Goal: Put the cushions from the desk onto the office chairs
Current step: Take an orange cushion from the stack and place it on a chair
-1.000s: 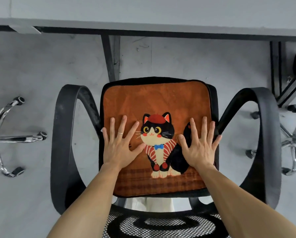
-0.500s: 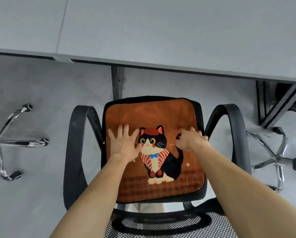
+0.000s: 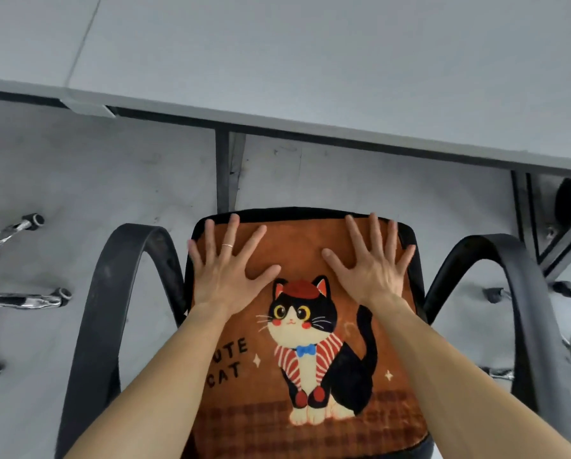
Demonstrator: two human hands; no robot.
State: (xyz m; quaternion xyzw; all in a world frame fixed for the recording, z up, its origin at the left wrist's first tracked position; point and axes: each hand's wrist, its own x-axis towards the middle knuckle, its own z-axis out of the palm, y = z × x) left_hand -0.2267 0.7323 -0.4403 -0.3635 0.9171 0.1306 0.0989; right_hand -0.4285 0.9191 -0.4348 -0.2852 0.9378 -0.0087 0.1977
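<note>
Now | cushion (image 3: 297,246) flat on office chair (image 3: 105,293) seat, cat print up | left hand (image 3: 226,273) fingers spread wide, pressing far-left part | right hand (image 3: 373,270) spread wide, pressing far-right part | counter (image 3: 310,61) beyond

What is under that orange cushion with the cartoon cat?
A black office chair's seat: only its dark rim shows past the orange cat cushion; the seat surface is covered.
</note>
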